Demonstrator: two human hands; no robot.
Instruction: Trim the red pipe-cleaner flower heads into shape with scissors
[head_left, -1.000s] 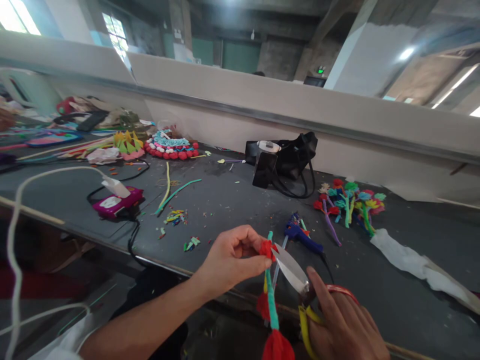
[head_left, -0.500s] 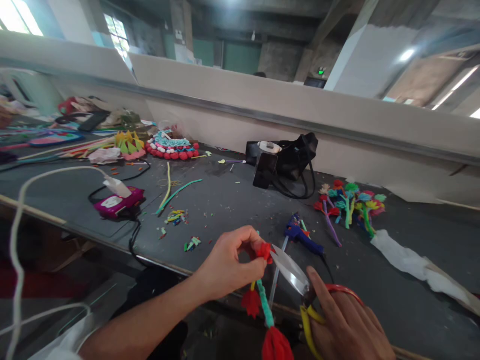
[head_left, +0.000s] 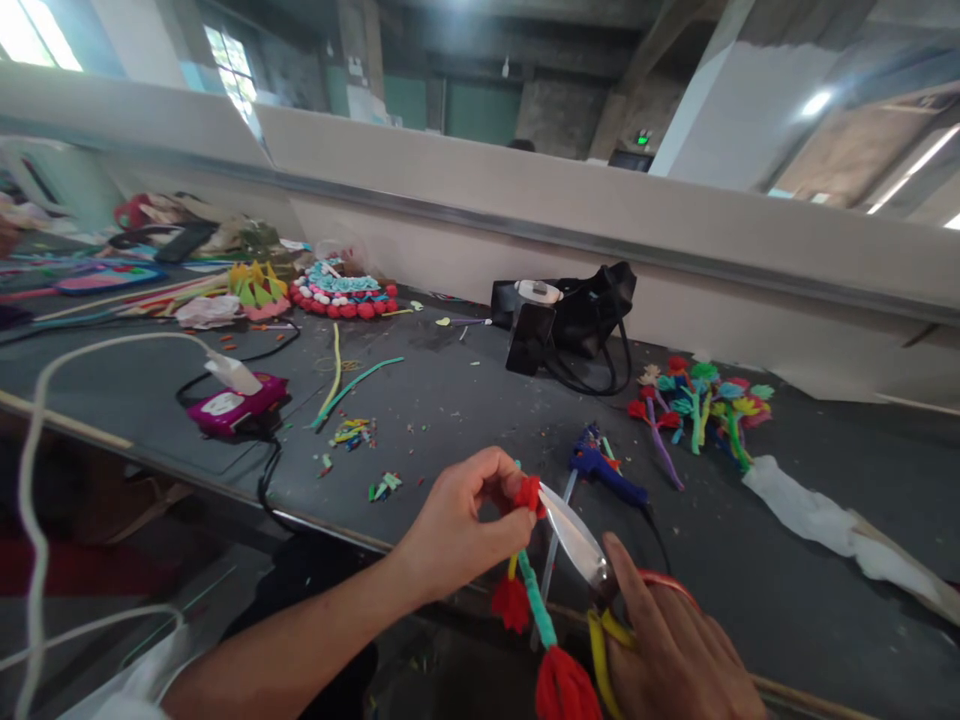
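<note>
Between the thumb and fingers of my left hand (head_left: pixel 469 525) is a small red pipe-cleaner flower (head_left: pixel 529 494). A teal fuzzy stem (head_left: pixel 537 600) hangs below that hand, with a larger red flower (head_left: pixel 564 685) at its lower end and a smaller red flower (head_left: pixel 511 604) beside it. My right hand (head_left: pixel 675 635) is closed around scissors (head_left: pixel 574 540) with red and yellow handles, index finger stretched along them. The blade tips touch the red flower at my left fingertips. Behind the blades lies a blue glue gun (head_left: pixel 604 474) with a clear glue stick.
Colourful pipe-cleaner flowers (head_left: pixel 701 400) lie at right beside a white wrapped bundle (head_left: pixel 817 525). A black bag (head_left: pixel 592 320) and a phone (head_left: pixel 529 338) stand by the partition. Cut scraps (head_left: pixel 354 433) and a magenta power strip (head_left: pixel 240 402) with cords are at left.
My right hand and the scissors have shifted slightly left and up, blade tips still at the red flower. The hanging stem and its larger red flower have swung a little to the right.
</note>
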